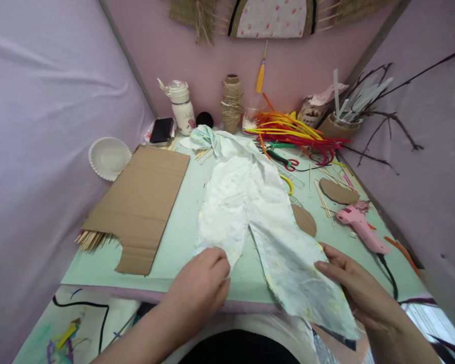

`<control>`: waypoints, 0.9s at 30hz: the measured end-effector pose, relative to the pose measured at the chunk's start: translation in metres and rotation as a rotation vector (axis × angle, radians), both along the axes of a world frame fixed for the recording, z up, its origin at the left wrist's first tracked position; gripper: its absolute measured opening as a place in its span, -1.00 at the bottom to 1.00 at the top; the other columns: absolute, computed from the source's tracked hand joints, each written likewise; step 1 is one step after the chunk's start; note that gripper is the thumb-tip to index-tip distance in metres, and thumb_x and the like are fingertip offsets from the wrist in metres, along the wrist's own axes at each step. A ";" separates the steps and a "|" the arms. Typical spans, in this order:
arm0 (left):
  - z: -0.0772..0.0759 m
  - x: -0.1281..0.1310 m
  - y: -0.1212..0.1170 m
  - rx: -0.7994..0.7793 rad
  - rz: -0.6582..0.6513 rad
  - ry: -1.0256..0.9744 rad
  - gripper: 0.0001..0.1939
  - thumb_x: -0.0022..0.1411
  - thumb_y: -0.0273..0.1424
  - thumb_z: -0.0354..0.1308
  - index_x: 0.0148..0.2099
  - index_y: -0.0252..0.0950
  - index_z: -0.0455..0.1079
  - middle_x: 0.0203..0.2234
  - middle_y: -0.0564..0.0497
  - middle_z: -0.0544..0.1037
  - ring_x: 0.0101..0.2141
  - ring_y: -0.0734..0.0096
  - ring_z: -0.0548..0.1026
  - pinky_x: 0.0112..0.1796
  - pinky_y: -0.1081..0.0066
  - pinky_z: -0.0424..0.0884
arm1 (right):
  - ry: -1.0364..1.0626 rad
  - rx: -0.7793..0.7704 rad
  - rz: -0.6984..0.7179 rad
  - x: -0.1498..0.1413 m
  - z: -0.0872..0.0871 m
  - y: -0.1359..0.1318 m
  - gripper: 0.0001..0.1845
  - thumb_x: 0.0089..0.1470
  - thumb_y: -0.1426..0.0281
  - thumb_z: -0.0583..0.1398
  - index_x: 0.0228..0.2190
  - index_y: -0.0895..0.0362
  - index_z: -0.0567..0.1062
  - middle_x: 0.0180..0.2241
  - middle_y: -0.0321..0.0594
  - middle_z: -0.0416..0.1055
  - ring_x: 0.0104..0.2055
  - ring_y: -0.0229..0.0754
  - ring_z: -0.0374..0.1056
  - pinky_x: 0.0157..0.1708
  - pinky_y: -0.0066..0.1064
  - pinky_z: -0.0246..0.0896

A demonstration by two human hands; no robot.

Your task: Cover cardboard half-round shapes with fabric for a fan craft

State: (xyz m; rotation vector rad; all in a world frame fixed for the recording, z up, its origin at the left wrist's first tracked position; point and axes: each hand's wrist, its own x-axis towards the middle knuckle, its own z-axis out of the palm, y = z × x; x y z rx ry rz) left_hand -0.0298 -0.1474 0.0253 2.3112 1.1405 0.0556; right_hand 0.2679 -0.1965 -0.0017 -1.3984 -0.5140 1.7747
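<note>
A pale cloth piece (231,202) shaped like a pair of trousers lies over the middle of the table, with small yellow and green marks and frayed edges. Its right leg hangs past the table's front edge. My right hand (349,283) pinches the outer edge of that leg between thumb and fingers. My left hand (205,278) is closed at the lower end of the left leg; its fingertips are hidden, and I cannot tell how much cloth is in them. A round cardboard piece (304,220) sits partly under the cloth.
Cardboard sheet (147,202) and paper plate (109,158) lie left. At the back stand a bottle (182,114), phone (162,130) and twine spool (231,106). Right are pipe cleaners (288,126), scissors (284,161), a pink glue gun (362,230) with cord, and jutting twigs (398,126).
</note>
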 end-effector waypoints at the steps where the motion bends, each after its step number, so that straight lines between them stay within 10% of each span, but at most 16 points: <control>1: 0.003 0.004 -0.002 -0.032 -0.067 -0.013 -0.90 0.25 -0.52 0.01 -0.26 -0.30 0.34 -0.16 -0.11 0.47 -0.15 0.21 0.44 -0.15 0.24 0.40 | 0.016 0.001 -0.022 -0.001 0.002 0.002 -0.25 -0.05 0.26 0.37 0.17 0.03 0.32 -0.14 -0.06 0.59 -0.25 0.03 0.56 -0.35 -0.27 0.47; 6: 0.004 0.011 0.007 -0.306 -0.203 -0.223 -0.86 0.26 -0.33 0.17 -0.14 -0.23 0.40 -0.24 0.04 0.55 -0.23 0.38 0.50 -0.19 0.41 0.43 | 0.088 0.048 -0.050 -0.013 0.015 0.010 -0.18 -0.08 0.30 0.37 0.21 -0.02 0.26 -0.05 -0.06 0.56 -0.18 0.07 0.55 -0.19 -0.17 0.47; 12: -0.034 0.023 0.028 0.142 -0.054 -0.130 -0.68 0.36 -0.43 0.03 0.13 -0.35 0.33 0.25 -0.19 0.31 0.28 0.10 0.18 0.23 0.06 0.12 | 0.096 0.083 -0.015 -0.029 0.030 0.015 -0.07 -0.10 0.29 0.39 0.26 -0.02 0.17 0.01 -0.03 0.51 -0.11 0.10 0.53 -0.12 -0.13 0.44; 19: -0.041 0.031 0.019 0.040 -0.156 -0.111 -0.39 0.23 -0.24 0.21 0.29 -0.21 0.20 0.33 -0.10 0.16 0.35 -0.12 -0.10 0.26 -0.23 -0.19 | -0.061 0.246 0.112 -0.063 0.045 0.032 -0.08 -0.08 0.27 0.36 0.26 -0.02 0.14 -0.20 -0.19 0.54 -0.28 -0.11 0.49 -0.32 -0.32 0.42; 27: -0.027 -0.025 0.045 -0.847 0.944 -1.071 -0.53 0.30 -0.13 -0.02 0.05 -0.37 0.39 -0.13 -0.21 0.57 -0.21 0.29 0.54 -0.18 0.34 0.46 | -0.191 0.371 0.679 -0.159 0.024 0.058 -0.23 0.08 0.30 0.23 0.26 -0.02 0.07 -0.38 -0.38 0.36 -0.57 -0.32 0.31 -0.58 -0.50 0.18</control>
